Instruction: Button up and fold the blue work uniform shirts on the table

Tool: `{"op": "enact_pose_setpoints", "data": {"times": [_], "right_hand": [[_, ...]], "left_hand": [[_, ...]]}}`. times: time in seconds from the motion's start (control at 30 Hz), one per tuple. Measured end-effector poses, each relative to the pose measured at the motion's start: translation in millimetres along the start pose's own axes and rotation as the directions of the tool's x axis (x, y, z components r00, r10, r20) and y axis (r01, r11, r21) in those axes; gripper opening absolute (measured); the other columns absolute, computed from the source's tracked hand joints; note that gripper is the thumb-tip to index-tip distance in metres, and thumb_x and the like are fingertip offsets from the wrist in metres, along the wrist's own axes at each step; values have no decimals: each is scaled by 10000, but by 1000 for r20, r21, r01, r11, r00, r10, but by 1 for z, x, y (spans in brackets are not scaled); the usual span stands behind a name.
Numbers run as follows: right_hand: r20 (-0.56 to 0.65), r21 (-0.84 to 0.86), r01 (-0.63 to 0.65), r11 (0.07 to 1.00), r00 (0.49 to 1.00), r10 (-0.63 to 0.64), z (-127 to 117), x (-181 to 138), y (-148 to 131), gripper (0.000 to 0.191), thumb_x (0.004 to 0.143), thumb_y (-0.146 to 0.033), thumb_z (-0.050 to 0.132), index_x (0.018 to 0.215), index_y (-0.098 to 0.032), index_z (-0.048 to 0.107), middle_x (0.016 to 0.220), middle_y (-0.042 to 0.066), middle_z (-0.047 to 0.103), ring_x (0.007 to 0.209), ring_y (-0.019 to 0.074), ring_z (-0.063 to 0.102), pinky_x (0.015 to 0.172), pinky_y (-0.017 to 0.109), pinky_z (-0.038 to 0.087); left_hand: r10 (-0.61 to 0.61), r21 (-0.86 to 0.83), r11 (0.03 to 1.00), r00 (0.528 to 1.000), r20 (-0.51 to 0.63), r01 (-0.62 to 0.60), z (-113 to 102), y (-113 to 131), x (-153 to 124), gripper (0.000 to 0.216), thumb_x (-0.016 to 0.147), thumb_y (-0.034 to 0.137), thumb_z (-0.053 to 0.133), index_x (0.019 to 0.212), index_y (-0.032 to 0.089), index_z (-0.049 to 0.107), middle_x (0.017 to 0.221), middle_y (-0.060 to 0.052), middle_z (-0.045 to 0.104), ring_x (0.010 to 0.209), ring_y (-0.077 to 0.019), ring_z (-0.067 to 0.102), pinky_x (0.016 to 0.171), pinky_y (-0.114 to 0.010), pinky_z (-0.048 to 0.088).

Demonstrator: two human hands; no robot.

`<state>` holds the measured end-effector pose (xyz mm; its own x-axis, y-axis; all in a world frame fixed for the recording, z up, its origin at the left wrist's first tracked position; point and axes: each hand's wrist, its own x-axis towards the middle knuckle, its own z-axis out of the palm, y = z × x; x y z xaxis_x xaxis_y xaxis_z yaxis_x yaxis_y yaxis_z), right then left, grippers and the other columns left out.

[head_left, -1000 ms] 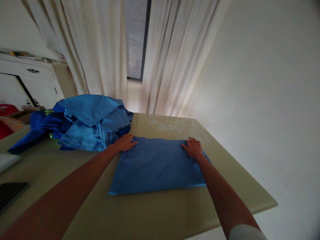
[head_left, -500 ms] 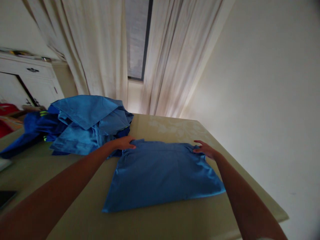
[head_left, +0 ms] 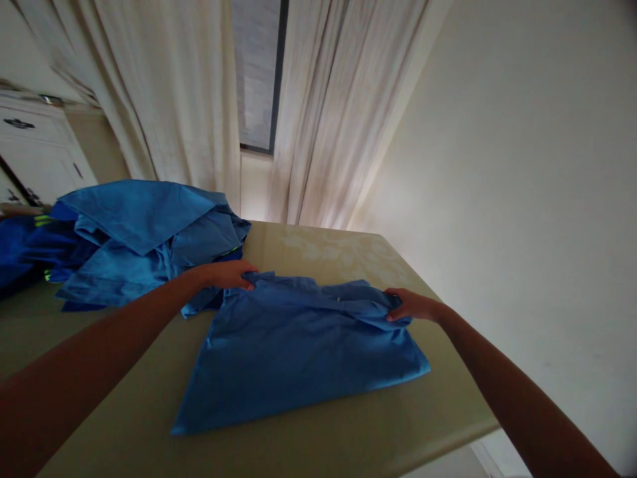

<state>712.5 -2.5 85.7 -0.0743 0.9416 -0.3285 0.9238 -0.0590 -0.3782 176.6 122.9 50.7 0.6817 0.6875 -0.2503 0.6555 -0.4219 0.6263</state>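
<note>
The blue cloth (head_left: 303, 365) lies flat toward the person on the bench (head_left: 348, 431), in front of the body and to the right of a loose heap of blue garments (head_left: 144, 216). It looks like a garment lying in layers, though its exact kind cannot be told. The left hand (head_left: 229, 273) is closed on its far left corner, thumb and fingers pinching the edge, just beside the heap. The right hand (head_left: 413, 307) grips the far right end, where the fabric is bunched between thumb and fingers.

The far edge is rumpled and rises in soft ridges toward the right hand, while the near edge runs straight but slanted, its left corner closer to the body. Good handling here seems to call for drawing the two hands gently apart, so that the far edge comes taut and the ridges flatten. The right hand probably does best with every layer in one pinch, since a layer left out could slip and skew the edges. Keeping both hands level and low should let the near part rest undisturbed. The left hand needs care not to catch the heap, whose lower folds come close to the cloth's left side.
</note>
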Motion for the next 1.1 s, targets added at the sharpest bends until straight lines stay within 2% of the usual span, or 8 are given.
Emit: {"op": "enact_pose_setpoints", "data": {"times": [0.17,0.3,0.4,0.57,0.8,0.93,1.03,1.1], "right_hand": [[-158,-243,69,968,981,-110,-1,38,-10,342,775,-379,702,1054,-193,766,1094,95,756,1108,296,668,995,349,482],[-164,-203,57,978,982,-92,-3,71,-13,399,721,-344,734,1090,-195,760,1095,79,760,1074,296,677,936,336,498],[-85,-186,44,982,995,-61,2,88,-11,416,618,-324,801,1012,-192,781,1019,67,774,1005,307,695,866,327,519],[-53,-160,17,987,998,-26,14,102,-6,423,618,-325,798,1016,-182,776,1125,92,755,1096,337,668,933,353,506],[-29,-53,41,998,999,-42,20,89,-9,757,586,-235,742,1333,-159,635,1226,95,723,1124,288,658,957,333,511],[194,114,96,989,974,-117,16,58,-10,543,598,-285,730,1125,-155,752,1089,58,776,1054,298,682,937,328,525],[354,121,-9,993,935,-35,-5,30,4,470,573,-363,795,990,-148,789,977,52,790,983,306,701,871,331,549],[351,-49,-83,995,932,95,-35,20,13,404,533,-330,828,893,-148,798,888,55,785,904,300,710,820,345,557]], "left_hand": [[-54,76,995,987,-152,66,11,-3,-4,466,770,368,663,1214,226,653,1189,-108,719,1075,-299,667,952,-399,515],[26,224,974,970,-243,31,36,-11,-11,368,862,373,602,1179,192,652,1237,-126,669,1143,-265,632,1027,-358,459],[-43,305,941,950,-309,142,49,-15,-12,293,856,383,635,1059,177,676,1155,-135,659,1098,-284,628,976,-368,468],[-69,271,943,910,-409,193,42,-20,-10,248,830,390,650,952,174,660,1105,-134,637,1071,-297,607,945,-375,460],[-227,39,969,937,-266,246,33,-16,-4,422,758,363,670,1119,149,632,1170,-142,700,1070,-292,650,907,-347,482],[-168,-68,984,986,-16,167,20,-9,-9,406,736,440,673,1025,158,722,1106,-102,749,1043,-305,677,915,-348,500],[-155,-170,974,988,-29,148,19,7,-11,513,715,494,714,1120,179,722,1224,-95,727,1130,-308,659,967,-340,496],[-133,-252,959,991,2,129,33,30,-5,534,711,501,743,1144,191,714,1247,-96,720,1151,-306,655,972,-339,502]]}}
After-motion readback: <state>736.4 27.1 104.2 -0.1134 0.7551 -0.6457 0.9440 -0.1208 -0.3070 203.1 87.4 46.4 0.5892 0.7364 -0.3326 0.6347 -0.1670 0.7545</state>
